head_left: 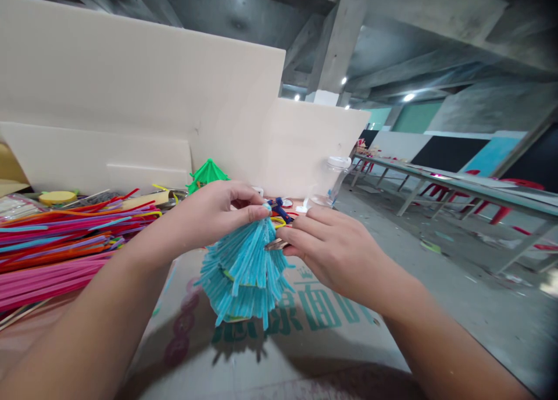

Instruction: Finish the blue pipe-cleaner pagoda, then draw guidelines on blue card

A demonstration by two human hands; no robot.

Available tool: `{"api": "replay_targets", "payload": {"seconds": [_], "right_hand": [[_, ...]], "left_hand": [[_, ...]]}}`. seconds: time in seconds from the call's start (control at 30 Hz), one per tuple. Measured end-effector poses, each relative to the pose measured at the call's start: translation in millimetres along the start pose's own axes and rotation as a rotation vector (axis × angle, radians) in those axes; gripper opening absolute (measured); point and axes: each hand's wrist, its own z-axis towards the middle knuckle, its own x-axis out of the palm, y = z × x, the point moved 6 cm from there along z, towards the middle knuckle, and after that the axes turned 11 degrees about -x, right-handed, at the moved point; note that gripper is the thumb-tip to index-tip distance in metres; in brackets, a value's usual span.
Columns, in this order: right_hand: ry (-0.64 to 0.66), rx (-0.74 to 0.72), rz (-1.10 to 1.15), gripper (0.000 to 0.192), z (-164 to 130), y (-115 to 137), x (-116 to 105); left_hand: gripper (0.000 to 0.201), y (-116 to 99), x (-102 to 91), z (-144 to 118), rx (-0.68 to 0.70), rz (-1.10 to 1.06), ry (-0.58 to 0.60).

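A light-blue tiered cone of fuzzy pipe cleaners (248, 266) hangs above the printed board. My left hand (222, 214) is closed, pinching its top between thumb and fingers. Against the cone's right side is my right hand (331, 246), its fingers curled around a small metal-tipped tool (275, 245). Most of that tool is hidden by the fingers, so its kind is not clear. Just behind the cone's top lies a dark-blue object (281, 208), partly covered by my hands.
Bundles of coloured pipe cleaners (56, 243) lie on the left. A green pipe-cleaner roof shape (209, 173) stands behind my left hand. At the right back is a clear plastic jar (333, 179) with a white lid. White panels (143, 92) rise behind the table.
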Motion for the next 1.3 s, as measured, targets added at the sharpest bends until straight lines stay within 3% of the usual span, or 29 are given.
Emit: {"api": "replay_targets", "payload": {"seconds": [0.57,0.83,1.3], "right_hand": [[-0.082,0.012,0.018,0.023,-3,-3,-5],[-0.01,0.012,0.017,0.026,-1,1,-1],[-0.044,-0.008,-0.025,0.027,0,4,-1]], "left_hand": [[0.028,1,0.6,0,0.008,-0.008,0.001],[0.028,-2,0.0,-1,0.021,-0.003,0.003],[0.026,-9,-0.9,-3,-0.003,0.04,-0.031]]}}
